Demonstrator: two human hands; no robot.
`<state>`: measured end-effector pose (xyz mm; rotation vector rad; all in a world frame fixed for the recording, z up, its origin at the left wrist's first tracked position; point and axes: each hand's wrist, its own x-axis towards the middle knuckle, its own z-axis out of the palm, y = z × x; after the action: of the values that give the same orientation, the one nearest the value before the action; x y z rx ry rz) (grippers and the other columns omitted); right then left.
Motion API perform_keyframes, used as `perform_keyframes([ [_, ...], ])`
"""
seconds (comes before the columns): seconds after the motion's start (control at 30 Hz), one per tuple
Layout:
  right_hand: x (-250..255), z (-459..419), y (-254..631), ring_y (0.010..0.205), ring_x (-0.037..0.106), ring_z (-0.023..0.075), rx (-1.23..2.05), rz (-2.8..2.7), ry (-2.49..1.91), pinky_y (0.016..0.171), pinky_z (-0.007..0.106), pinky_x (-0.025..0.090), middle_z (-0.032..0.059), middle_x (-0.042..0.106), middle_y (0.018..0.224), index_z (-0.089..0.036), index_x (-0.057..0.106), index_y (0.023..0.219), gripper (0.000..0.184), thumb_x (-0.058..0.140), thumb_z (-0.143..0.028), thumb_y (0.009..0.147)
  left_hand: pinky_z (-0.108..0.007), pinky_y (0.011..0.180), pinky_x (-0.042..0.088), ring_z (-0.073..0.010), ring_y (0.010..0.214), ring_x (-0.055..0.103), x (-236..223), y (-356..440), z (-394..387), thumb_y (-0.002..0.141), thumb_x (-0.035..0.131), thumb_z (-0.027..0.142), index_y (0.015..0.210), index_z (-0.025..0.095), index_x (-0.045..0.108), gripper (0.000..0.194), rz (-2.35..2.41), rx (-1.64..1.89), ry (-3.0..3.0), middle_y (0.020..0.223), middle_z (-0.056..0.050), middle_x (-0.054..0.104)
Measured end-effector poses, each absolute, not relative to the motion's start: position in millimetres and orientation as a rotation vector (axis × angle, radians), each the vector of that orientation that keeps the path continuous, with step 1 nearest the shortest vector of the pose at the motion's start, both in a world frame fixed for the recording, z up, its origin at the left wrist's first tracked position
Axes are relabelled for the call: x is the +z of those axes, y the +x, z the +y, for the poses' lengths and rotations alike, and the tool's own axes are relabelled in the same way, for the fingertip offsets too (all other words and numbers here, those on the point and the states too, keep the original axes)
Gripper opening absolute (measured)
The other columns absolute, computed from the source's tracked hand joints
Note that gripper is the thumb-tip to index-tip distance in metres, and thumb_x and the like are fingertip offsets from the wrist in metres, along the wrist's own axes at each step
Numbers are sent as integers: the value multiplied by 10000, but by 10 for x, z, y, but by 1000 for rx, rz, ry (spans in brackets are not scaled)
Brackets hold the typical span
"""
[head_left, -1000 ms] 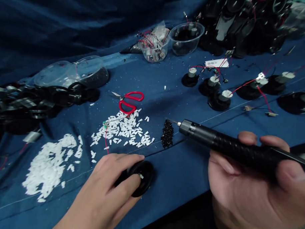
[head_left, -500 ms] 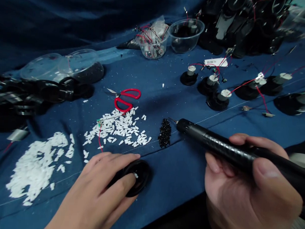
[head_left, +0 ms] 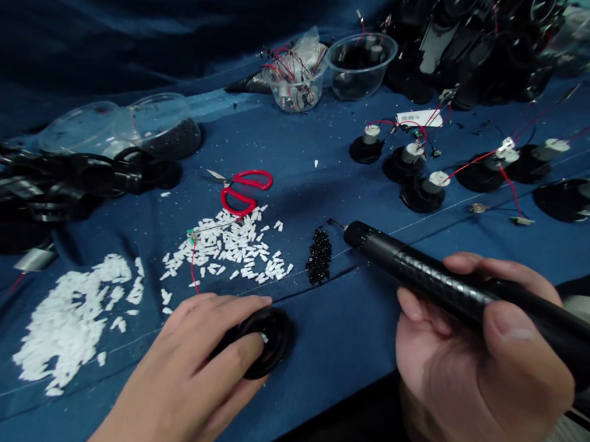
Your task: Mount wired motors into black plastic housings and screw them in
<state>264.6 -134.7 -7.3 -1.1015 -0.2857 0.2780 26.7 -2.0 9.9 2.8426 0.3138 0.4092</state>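
Observation:
My left hand [head_left: 213, 360] is closed around a round black plastic part [head_left: 277, 339], with a fingertip pressed into its hollow on a small white piece [head_left: 264, 338]. A red wire [head_left: 193, 269] with a small green board runs up from behind the fingers. In my right hand [head_left: 483, 363] lies a black electric screwdriver [head_left: 419, 270], gripped between thumb and fingers and pointing up and left. A dark speck, seemingly a screw, sits at its bit tip. Just below the tip is a heap of tiny black screws [head_left: 319, 257].
Red-handled scissors [head_left: 245, 187] lie by a pile of white plastic pieces [head_left: 236, 245]; another white pile [head_left: 64, 322] is at left. Clear tubs [head_left: 361, 68] stand at the back. Black bases with wired motors [head_left: 424, 190] spread rightward, and black parts [head_left: 78, 181] crowd the left.
The screwdriver's tip has risen slightly away from the screw heap, and a dark speck now shows at its end. The left hand and the round part have hardly moved.

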Motion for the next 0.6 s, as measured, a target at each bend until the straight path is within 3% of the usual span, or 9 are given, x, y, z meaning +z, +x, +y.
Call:
perform_keyframes([
  [0.23, -129, -1368, 2657, 719, 637, 176, 282, -391, -1079, 507, 304, 605, 11, 668, 998, -242, 728, 1090, 221, 681, -266, 875, -534, 966, 500, -294, 1168, 630, 91, 280, -26, 996, 627, 137, 1109, 187, 670, 131, 334, 400, 2836, 1375, -146, 643],
  [0.5, -49, -1376, 2642, 831, 640, 209, 286, -272, -1094, 467, 273, 609, 14, 655, 972, -265, 740, 1025, 230, 652, -235, 815, -510, 1020, 462, -285, 1226, 590, 93, 294, -59, 980, 626, 84, 1117, 179, 651, 169, 370, 371, 2792, 1433, -135, 592],
  [0.6, -41, -1369, 2645, 839, 643, 211, 302, -238, -1095, 461, 266, 607, 13, 659, 959, -273, 747, 1015, 251, 657, -236, 784, -537, 1056, 437, -308, 1262, 557, 143, 318, -91, 942, 687, 144, 1127, 176, 639, 194, 333, 356, 2760, 1456, -143, 559],
])
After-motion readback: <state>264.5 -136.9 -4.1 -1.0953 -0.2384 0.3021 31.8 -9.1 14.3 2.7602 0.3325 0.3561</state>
